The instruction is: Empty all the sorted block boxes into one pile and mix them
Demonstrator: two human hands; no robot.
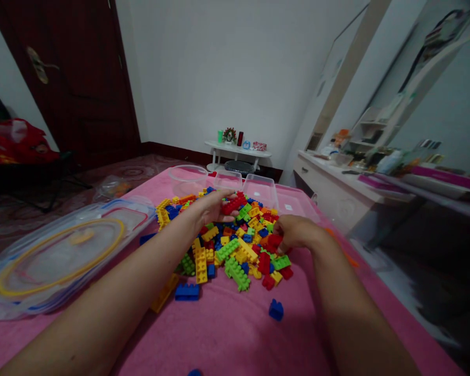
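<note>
A heap of plastic building bricks [235, 245] in red, yellow, green, blue and orange lies on a pink blanket [235, 324]. My left hand [213, 206] reaches over the far side of the heap, its fingers closed round red bricks [235, 202]. My right hand [293, 232] rests on the right side of the heap, curled over a red brick [274, 241]. One loose blue brick [276, 309] lies apart at the front.
Clear plastic containers [258, 189] and a round clear bowl [188, 175] stand behind the heap. A clear zip bag with yellow trim [58, 256] lies at left. A white dresser [337, 193] with clutter stands at right, a small white table [238, 150] by the far wall, a dark door [74, 78] at left.
</note>
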